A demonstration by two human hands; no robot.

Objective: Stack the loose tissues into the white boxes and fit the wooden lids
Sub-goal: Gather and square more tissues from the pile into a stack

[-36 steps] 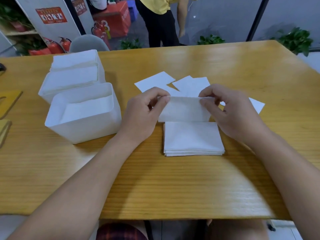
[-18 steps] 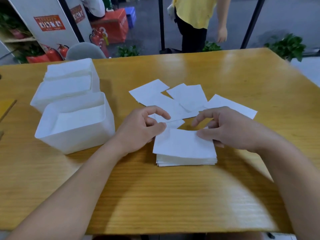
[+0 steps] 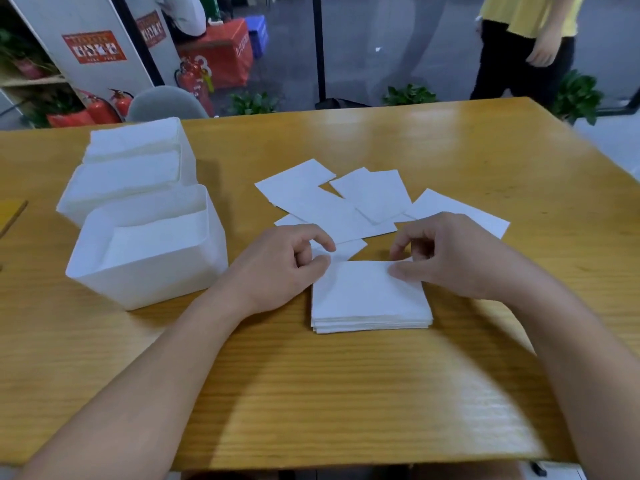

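Note:
A squared stack of white tissues (image 3: 370, 299) lies on the wooden table (image 3: 346, 393) in front of me. My left hand (image 3: 280, 268) sits at the stack's far left corner, fingers loosely curled, thumb touching the top tissue. My right hand (image 3: 446, 251) is at the far right corner, with its thumb resting on the top tissue. Several loose tissues (image 3: 332, 206) lie spread out just behind the stack. An open white box (image 3: 149, 271) with tissues inside stands to the left. Behind it are two more white boxes (image 3: 131, 174) filled with tissues.
A wooden lid (image 3: 10, 213) shows at the far left table edge. A person in a yellow shirt (image 3: 526, 36) walks behind the table at the right. A grey chair back (image 3: 166, 103) and red fire extinguishers (image 3: 104, 109) stand beyond the far edge.
A second ago both hands held one tissue up by its top edge. They lowered it onto the stack, and now only the thumbs rest on it. The person behind moved right.

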